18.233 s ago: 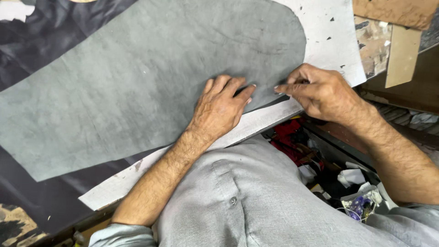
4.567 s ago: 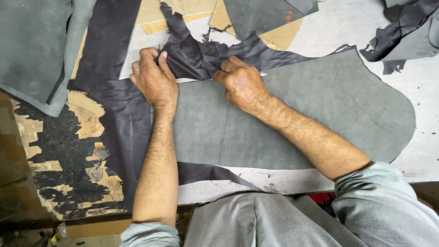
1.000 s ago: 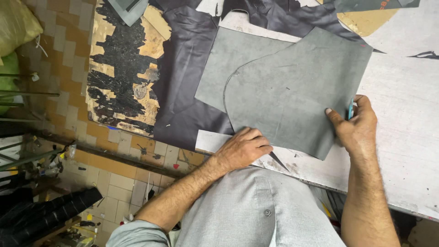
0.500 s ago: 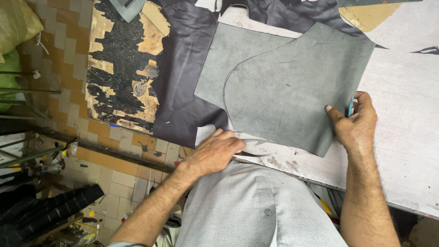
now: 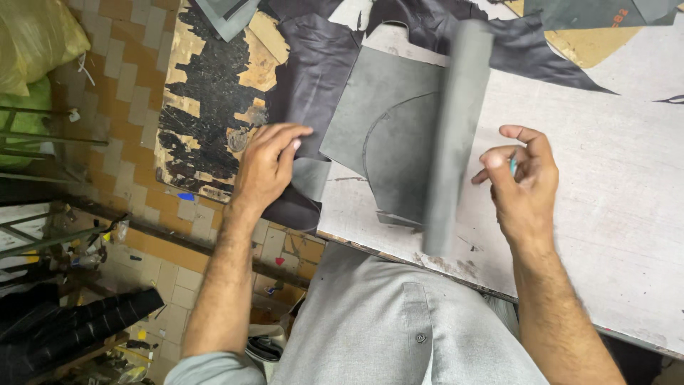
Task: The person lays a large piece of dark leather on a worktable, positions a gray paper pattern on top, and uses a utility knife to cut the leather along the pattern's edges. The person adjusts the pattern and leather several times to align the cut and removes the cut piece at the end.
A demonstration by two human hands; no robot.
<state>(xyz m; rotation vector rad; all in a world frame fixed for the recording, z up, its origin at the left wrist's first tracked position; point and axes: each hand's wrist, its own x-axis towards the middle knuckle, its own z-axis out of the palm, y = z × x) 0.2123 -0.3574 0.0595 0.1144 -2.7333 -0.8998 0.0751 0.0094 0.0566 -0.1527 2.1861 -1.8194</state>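
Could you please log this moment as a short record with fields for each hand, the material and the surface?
left hand: open, fingers spread, resting on the dark leather sheet beside a small grey offcut
right hand: pinching a thin blue-tipped tool, apart from the grey piece
grey leather piece: its right side curled up and over in a roll, left part flat
surface: pale scuffed cutting board
beyond the board: worn plywood top, tiled floor

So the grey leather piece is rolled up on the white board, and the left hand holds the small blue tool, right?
Not quite. The head view shows the small blue tool in the right hand; the left hand rests on dark leather. The grey leather piece is rolled up on the white board.
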